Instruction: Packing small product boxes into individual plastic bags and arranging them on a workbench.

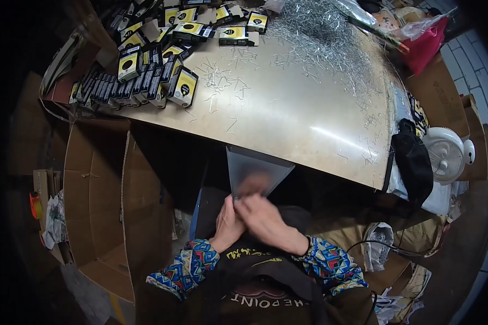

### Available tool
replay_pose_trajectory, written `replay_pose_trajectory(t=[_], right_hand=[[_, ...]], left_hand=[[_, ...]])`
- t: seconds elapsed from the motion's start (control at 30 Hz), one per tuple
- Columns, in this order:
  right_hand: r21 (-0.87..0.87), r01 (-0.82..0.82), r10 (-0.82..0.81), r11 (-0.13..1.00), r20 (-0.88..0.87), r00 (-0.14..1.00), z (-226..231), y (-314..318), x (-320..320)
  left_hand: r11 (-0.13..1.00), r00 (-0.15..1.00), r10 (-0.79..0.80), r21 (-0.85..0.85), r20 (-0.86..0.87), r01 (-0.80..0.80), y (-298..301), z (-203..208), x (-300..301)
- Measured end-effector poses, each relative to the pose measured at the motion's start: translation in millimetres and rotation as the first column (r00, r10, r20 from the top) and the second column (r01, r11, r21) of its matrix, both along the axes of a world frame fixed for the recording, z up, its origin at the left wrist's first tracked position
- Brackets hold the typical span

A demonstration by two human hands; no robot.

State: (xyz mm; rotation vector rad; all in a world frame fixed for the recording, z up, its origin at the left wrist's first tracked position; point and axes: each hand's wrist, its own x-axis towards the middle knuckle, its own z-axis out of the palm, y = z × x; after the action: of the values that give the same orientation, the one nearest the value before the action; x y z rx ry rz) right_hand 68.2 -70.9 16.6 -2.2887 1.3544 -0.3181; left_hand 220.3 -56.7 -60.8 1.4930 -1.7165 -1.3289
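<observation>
Below the table's front edge, my two hands meet in front of my body. My left hand [228, 226] is closed, thumb side up. My right hand [267, 219] reaches across it, its closed fingers slightly blurred and pressed against the left fingertips. Whatever lies between them is too small or hidden to make out. Just beyond is a grey, tapering metal chute [238, 162] at the table edge, with a blurred skin-coloured patch on its surface. Small bent metal wire pieces [222, 78] lie scattered on the table [287, 116], heaped into a large pile [322, 32] at the back.
Small black-and-yellow cartons [184, 86] stand in rows and lie piled at the table's left. A large open cardboard box [97, 189] stands left of me. On the right are a white fan [444, 154], a black bag [412, 162] and a pink plastic bag [425, 49].
</observation>
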Motion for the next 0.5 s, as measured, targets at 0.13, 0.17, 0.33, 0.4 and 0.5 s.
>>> replay_pose_trajectory(t=[0.13,0.17,0.33,0.4,0.5], right_hand=[[0.162,-0.012,-0.056,0.987,0.410,0.911,12,10,-7],[0.180,0.087,-0.152,0.980,0.388,0.909,16,5,-15],[0.246,0.152,-0.214,0.957,0.248,0.945,22,-10,-22],[0.205,0.284,-0.340,0.937,0.341,0.876,28,-23,-29],[0.396,0.275,-0.408,0.876,0.304,0.861,46,-33,-36]], left_hand=[[0.970,0.991,-0.112,-0.207,0.080,0.126,0,14,22],[0.970,0.987,-0.108,-0.206,0.115,0.130,0,21,28],[0.915,0.984,-0.151,-0.362,0.099,0.177,-16,59,21],[0.889,0.997,-0.054,-0.451,0.057,0.074,-29,68,9],[0.934,0.998,-0.029,-0.354,0.054,0.047,-39,72,8]])
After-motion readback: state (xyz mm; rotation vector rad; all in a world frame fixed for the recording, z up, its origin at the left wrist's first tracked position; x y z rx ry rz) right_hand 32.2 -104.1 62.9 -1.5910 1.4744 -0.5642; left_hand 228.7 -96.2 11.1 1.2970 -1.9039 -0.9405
